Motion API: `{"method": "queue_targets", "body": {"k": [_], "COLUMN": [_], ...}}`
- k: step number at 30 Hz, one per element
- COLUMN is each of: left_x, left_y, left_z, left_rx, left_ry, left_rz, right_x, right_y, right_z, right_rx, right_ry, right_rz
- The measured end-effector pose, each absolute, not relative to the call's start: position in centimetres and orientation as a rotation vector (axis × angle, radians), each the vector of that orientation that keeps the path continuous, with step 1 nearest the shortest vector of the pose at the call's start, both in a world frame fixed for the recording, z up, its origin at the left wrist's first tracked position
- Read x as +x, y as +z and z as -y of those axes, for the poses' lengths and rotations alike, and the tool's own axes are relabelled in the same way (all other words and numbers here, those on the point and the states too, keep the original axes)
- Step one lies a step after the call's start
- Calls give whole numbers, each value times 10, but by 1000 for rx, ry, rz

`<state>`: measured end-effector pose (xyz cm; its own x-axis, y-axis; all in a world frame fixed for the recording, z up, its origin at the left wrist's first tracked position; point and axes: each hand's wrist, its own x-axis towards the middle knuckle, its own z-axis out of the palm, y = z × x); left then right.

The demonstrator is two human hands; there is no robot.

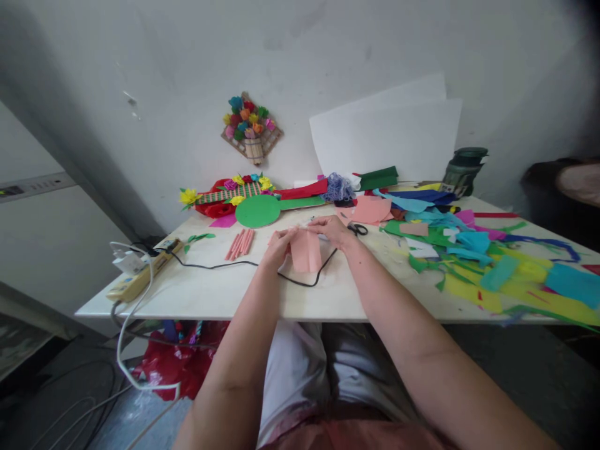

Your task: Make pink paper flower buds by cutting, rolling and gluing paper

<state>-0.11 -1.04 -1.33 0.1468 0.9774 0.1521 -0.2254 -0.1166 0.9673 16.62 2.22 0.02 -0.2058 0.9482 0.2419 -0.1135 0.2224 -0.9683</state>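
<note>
Over the table — both hands pinch pink paper.

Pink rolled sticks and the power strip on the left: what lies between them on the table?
In the head view, mostly bare tabletop between the pink rolled sticks and the power strip. A black cord crosses it, and a small green leaf cutout lies there.

At the centre of the frame our left hand and right hand pinch a pink paper piece over the white worktop. Just left lie pink rolled sticks; black scissors sit right, and coloured paper scraps spread further right.
</note>
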Motion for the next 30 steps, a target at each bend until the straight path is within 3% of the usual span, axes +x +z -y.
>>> {"method": "queue_targets", "body": {"k": [19,30], "left_x": [-1,-1], "left_y": [-12,-11], "left_z": [7,6], "left_rx": [1332,1327], "left_ry": [1441,1445], "left_rz": [-897,-961], "right_x": [166,158], "right_y": [0,-5], "right_z": [-16,-19], "right_rx": [-792,-836], "right_ry": [1440,1267], "right_rz": [1346,1395]}}
